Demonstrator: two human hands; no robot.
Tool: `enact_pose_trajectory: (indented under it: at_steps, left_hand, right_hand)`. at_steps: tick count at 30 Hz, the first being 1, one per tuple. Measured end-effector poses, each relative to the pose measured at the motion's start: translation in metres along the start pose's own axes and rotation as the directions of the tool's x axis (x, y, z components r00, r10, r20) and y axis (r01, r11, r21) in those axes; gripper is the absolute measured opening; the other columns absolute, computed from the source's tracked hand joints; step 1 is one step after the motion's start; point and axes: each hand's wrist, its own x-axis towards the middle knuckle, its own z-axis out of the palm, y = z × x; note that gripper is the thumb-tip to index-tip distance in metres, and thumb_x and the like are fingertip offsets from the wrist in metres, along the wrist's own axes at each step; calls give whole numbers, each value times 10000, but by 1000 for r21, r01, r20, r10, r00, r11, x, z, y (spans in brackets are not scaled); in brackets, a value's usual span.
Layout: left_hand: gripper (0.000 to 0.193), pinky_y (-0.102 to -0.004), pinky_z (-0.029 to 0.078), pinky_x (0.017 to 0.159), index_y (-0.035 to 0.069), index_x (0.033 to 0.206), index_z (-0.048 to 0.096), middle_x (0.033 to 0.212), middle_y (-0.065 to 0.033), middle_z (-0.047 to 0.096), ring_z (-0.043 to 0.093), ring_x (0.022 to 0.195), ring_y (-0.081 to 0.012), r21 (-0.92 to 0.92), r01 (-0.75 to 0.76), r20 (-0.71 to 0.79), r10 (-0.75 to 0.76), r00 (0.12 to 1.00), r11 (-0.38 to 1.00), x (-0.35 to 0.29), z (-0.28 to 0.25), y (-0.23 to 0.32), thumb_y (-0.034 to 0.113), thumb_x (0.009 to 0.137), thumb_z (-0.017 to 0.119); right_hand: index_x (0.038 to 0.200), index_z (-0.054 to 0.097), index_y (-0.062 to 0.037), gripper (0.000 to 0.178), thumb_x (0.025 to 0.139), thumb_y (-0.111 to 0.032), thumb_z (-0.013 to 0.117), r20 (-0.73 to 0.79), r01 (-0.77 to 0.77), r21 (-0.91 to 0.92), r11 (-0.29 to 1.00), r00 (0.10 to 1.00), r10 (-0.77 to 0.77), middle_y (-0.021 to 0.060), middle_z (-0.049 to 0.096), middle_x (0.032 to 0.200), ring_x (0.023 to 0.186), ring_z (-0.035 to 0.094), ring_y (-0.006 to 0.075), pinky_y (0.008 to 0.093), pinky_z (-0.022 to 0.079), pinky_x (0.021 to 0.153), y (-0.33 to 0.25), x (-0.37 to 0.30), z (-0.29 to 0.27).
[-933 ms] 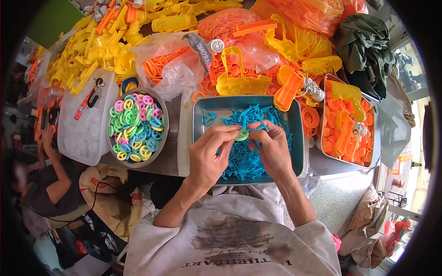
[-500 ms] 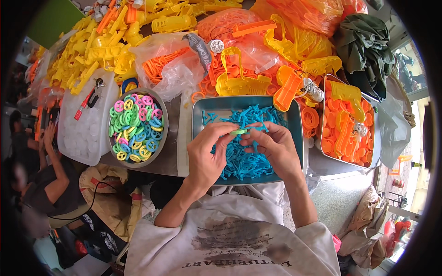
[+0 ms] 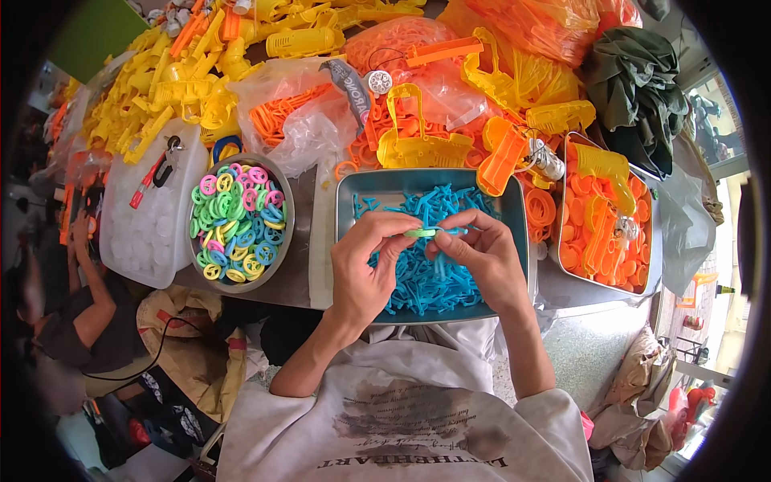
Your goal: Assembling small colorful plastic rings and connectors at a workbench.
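Above a metal tray (image 3: 344, 283) heaped with small blue plastic pieces (image 3: 430, 285), my two hands meet. Between the thumb and fingertips of my left hand (image 3: 363, 261) is a light green plastic wheel (image 3: 421, 233), seen nearly edge-on. My right hand (image 3: 487, 259) pinches a blue plastic piece (image 3: 454, 230) against the wheel's right side. Fingers partly cover both parts, so I cannot tell how they are joined. Left of the tray stands a round metal bowl (image 3: 283, 261) of spoked wheels in pink, green, blue and yellow.
At the left is a translucent tub (image 3: 120, 261) of clear round pieces, with a red-handled tool (image 3: 147, 183) on it. Orange parts fill a tray (image 3: 654, 265) at the right. Yellow housings (image 3: 181, 84) and bagged orange parts pile up behind. Another person (image 3: 84, 321) sits at far left.
My right fingers have shifted slightly, and the blue piece now lies flatter beside the green wheel. My left hand has hardly moved. The other person's arms at far left have shifted.
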Motion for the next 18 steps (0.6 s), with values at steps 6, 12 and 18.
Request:
enact_pose_trajectory:
  at_steps: [6, 12, 18]
  left_hand:
    - [165, -288, 544, 699, -1, 968, 643, 932, -112, 651, 654, 846, -224, 113, -60, 13, 59, 998, 992, 4, -1, 2, -102, 845, 599]
    - [129, -263, 554, 721, -17, 1007, 649, 997, -114, 616, 645, 864, -182, 108, -30, 18, 28, 999, 994, 5, -1, 3, -38, 896, 587]
    - [160, -244, 545, 737, -15, 1059, 643, 988, -95, 605, 632, 872, -148, -16, 100, 29, -100, 995, 995, -2, -3, 0, -22, 909, 588]
  right_hand:
    - [1050, 632, -8, 183, 947, -157, 604, 9, 36, -178, 983, 999, -35, 66, 696, 908, 805, 642, 98, 222, 494, 712, 1, -1, 1]
    - [1156, 633, 28, 276, 975, -167, 559, -38, 22, -318, 948, 999, -36, 43, 685, 912, 807, 591, 52, 210, 501, 697, 0, -7, 14]
    - [1180, 618, 14, 265, 938, -90, 599, 16, 33, -416, 909, 999, -29, 61, 661, 943, 780, 570, 85, 250, 518, 673, -7, -9, 20]
